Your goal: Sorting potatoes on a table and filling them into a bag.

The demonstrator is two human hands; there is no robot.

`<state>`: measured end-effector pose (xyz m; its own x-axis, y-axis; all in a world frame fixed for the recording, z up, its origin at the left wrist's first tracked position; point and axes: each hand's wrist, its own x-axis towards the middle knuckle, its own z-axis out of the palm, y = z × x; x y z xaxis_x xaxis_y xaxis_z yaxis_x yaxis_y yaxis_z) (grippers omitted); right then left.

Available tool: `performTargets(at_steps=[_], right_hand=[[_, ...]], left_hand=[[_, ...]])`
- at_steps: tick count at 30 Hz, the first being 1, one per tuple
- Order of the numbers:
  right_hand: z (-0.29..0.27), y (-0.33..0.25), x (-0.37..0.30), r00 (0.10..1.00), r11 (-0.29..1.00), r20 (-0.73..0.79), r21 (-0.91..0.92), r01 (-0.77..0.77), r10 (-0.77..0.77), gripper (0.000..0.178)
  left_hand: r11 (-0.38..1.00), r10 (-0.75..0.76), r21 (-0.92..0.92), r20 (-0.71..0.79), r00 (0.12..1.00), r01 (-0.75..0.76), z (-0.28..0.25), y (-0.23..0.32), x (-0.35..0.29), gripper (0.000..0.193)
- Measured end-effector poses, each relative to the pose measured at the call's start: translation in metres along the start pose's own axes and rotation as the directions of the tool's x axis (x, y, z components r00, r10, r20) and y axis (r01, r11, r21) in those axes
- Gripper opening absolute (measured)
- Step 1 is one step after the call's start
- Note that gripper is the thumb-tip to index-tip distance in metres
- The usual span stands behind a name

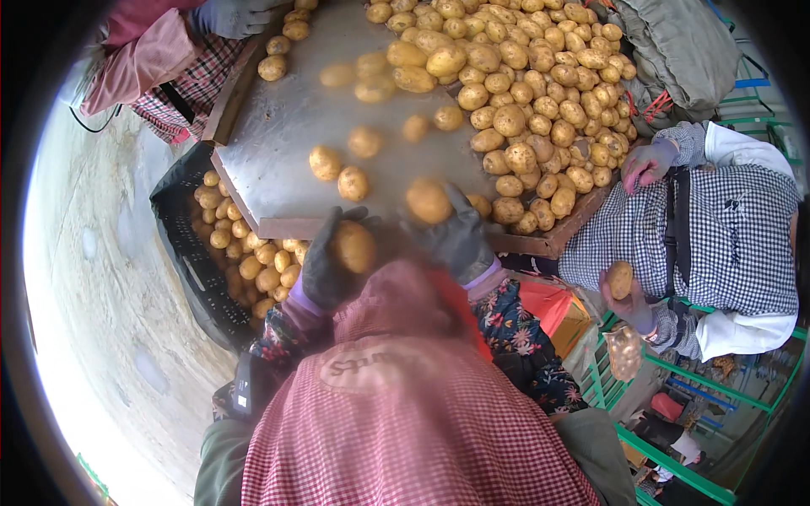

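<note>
My left hand [320, 273], in a dark glove, is closed round a potato [354, 246] just off the near edge of the metal sorting table [283, 152]. A second potato [429, 201], slightly blurred, sits against the fingers of my right hand [466, 250], also gloved and curled about it. Between the hands and the far side, several loose potatoes [326, 163] lie on the metal, some smeared by motion. A large heap of potatoes [540, 110] covers the table's right half.
Below the table's left edge stands a black crate [196, 278] with potatoes inside. At the right, a co-worker in a checked apron [734, 236] holds a potato [619, 279]. Another person's gloved hand [232, 15] rests at the far left. A wooden rim [553, 244] borders the table.
</note>
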<state>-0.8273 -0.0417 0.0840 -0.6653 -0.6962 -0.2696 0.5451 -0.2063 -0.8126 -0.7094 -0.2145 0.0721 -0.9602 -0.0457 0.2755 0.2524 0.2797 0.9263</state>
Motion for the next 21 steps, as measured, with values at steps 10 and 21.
performTargets(at_steps=[10, 21], right_hand=[[-0.024, 0.057, -0.047, 0.935, 0.906, -0.244, 0.276, 0.322, -0.258, 0.041], [-0.072, 0.094, -0.128, 0.771, 0.329, -0.492, 0.708, 0.625, -0.405, 0.055]], left_hand=[[0.993, -0.052, -0.086, 0.326, 0.944, 0.085, 0.029, 0.019, 0.034, 0.074], [0.933, 0.179, 0.107, 0.692, 0.700, -0.344, 0.069, 0.057, 0.056, 0.052]])
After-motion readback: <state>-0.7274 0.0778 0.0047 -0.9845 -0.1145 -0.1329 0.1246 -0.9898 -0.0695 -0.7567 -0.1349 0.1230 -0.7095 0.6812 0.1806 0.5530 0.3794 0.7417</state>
